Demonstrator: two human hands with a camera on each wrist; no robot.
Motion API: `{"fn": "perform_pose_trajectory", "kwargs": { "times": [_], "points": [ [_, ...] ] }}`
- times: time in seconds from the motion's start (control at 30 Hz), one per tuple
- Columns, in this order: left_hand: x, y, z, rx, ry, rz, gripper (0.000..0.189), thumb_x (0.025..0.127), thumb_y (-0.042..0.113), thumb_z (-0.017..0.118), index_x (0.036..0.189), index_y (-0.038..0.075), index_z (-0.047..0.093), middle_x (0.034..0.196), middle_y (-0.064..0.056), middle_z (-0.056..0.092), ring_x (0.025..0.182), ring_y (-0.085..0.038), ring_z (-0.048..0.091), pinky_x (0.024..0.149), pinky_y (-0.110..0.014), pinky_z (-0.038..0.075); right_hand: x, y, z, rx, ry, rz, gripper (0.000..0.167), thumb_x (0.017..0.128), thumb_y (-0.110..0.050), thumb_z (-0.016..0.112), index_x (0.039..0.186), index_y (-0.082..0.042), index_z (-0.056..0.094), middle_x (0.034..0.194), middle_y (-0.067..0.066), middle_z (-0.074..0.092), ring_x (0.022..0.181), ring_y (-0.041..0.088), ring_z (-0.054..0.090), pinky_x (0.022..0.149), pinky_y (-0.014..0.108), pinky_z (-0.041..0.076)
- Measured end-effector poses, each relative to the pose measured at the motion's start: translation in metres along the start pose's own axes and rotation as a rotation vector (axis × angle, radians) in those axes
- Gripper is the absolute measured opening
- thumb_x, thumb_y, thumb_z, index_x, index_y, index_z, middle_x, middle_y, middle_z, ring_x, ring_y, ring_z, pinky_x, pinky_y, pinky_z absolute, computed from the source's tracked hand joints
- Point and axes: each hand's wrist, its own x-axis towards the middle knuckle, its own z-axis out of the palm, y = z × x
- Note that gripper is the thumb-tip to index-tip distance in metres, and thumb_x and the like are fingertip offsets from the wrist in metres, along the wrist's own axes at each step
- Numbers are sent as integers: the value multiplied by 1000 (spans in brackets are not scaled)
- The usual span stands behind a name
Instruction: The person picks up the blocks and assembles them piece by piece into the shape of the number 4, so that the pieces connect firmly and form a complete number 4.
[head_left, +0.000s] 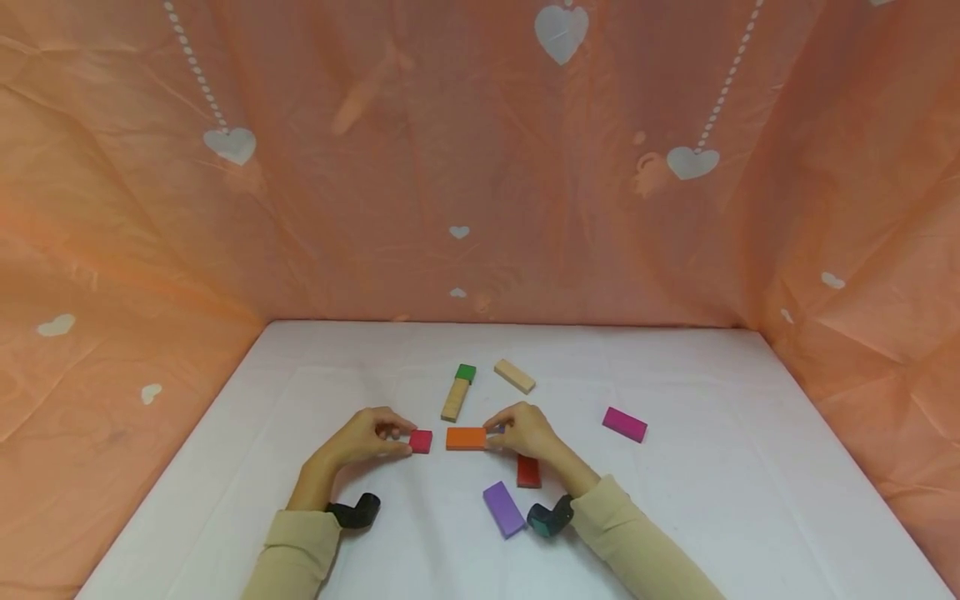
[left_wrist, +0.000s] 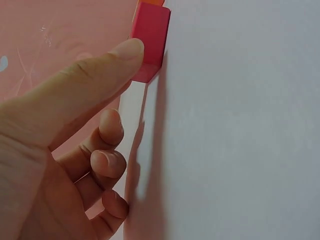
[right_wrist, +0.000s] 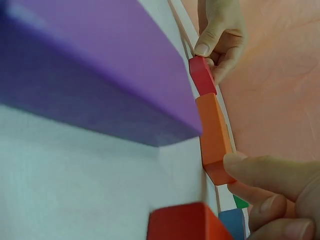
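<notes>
My left hand (head_left: 371,437) pinches a pinkish-red block (head_left: 421,442) between thumb and fingers, its other fingers loosely bent in the left wrist view. Just to the right, my right hand (head_left: 527,433) pinches the right end of an orange block (head_left: 467,438). The two blocks lie nearly in line, with a small gap between them in the head view. Under the right hand, a red block (head_left: 528,472) is partly covered. A blue block (right_wrist: 232,223) shows near the right fingers, mostly hidden. Closer to the right wrist lies a purple block (head_left: 504,509).
Behind the hands, a plain wooden block (head_left: 454,400) touches a green block (head_left: 466,372). Another plain wooden block (head_left: 514,376) lies to their right, and a magenta block (head_left: 625,424) farther right. The white table (head_left: 225,467) meets an orange curtain (head_left: 480,275) at the back.
</notes>
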Motion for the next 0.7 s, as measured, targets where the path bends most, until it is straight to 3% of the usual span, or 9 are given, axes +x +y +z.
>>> {"fn": "perform_pose_trajectory", "kwargs": {
  "times": [0.37, 0.63, 0.7],
  "points": [
    [6, 4, 6, -1, -7, -14, 31, 78, 16, 79, 105, 1, 72, 80, -7, 58, 70, -5, 44, 61, -18, 37, -1, 3, -4, -4, 17, 26, 23, 74, -15, 80, 97, -10, 77, 97, 8, 74, 77, 13, 48, 69, 22, 34],
    [10, 6, 9, -2, 2, -62, 31, 78, 16, 79, 105, 4, 73, 81, -5, 58, 71, -8, 45, 62, -18, 38, -1, 5, -5, 7, 14, 39, 24, 75, -14, 79, 98, -10, 77, 100, 9, 74, 77, 13, 48, 69, 22, 34],
    [11, 7, 9, -6, 6, -74, 31, 78, 16, 79, 106, 5, 73, 81, -5, 58, 72, -9, 46, 63, -18, 39, -1, 5, -5, 14, 10, 33, 24, 75, -14, 79, 99, -9, 77, 94, 10, 73, 72, 12, 46, 66, 22, 34]
  ]
}}
